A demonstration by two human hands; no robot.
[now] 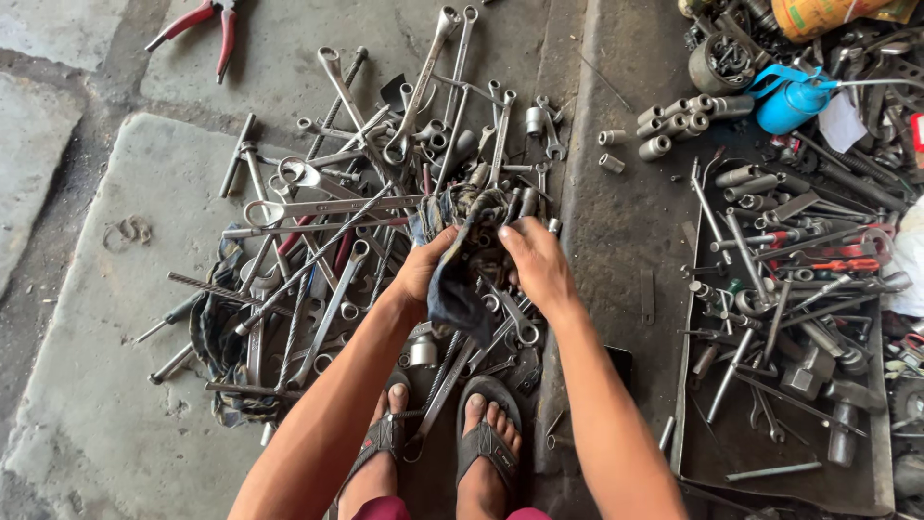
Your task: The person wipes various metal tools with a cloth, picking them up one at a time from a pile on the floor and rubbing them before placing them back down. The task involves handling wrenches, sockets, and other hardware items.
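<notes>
Two feet in dark sandals [486, 438] stand closest, right below both hands. Both arms reach forward from there. Left hand [421, 273] and right hand [539, 265] each pinch a side of one dark, dirty rag [464, 274]. The rag hangs between them, and both hands are closed on it. Something small may be wrapped in the cloth, but it is too hidden to tell.

Under and beyond the hands lies a big pile of wrenches [366, 202] on the concrete floor [106, 385]. Long silver ones cross over each other in a messy heap. Some rest on a second dark cloth [214, 337], out past the left hand.

Off to the side of the right hand sits a flat metal tray [770, 457]. It holds screwdrivers, bolts, a hammer [839, 414] and more small tools, packed close. Its near end has a bare patch. Beyond the tray stands a row of silver sockets [674, 120], then a blue oil can [791, 101].

Far beyond the left hand, red-handled pliers [197, 29] lie alone.

Between the pile and the tray runs a dark strip of ground with only a few small bits on it, just beside the right hand. Past the left hand, beyond the pile's edge, the concrete slab is open, with a crack along its far side.
</notes>
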